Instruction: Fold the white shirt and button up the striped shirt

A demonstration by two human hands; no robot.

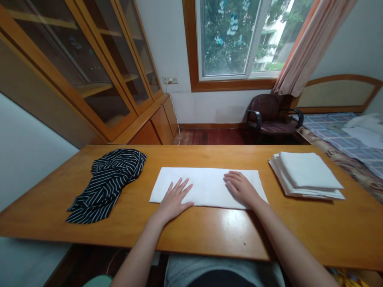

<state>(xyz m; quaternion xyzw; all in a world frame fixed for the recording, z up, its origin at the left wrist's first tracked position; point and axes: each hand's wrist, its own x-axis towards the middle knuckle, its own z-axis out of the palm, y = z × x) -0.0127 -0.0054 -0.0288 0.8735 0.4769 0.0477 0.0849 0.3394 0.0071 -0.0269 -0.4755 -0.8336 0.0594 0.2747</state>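
A white cloth [206, 187], folded into a long flat strip, lies across the middle of the wooden table [203, 235]. On its left part rests my left hand [176, 199], palm down with the fingers spread. My right hand [241, 188] lies flat on the right part of the same cloth, its fingers stretched out and close together. Neither hand grasps anything. To the right is a stack of folded white cloths [309, 171]. Over on the left lies a crumpled black cloth with white stripes [112, 181].
Behind the table stand a glass-fronted wooden cabinet [119, 75] and a dark red armchair [265, 113]. A bed [335, 127] is at the right beyond the table's edge. A white cord [176, 111] hangs from a wall socket [170, 80].
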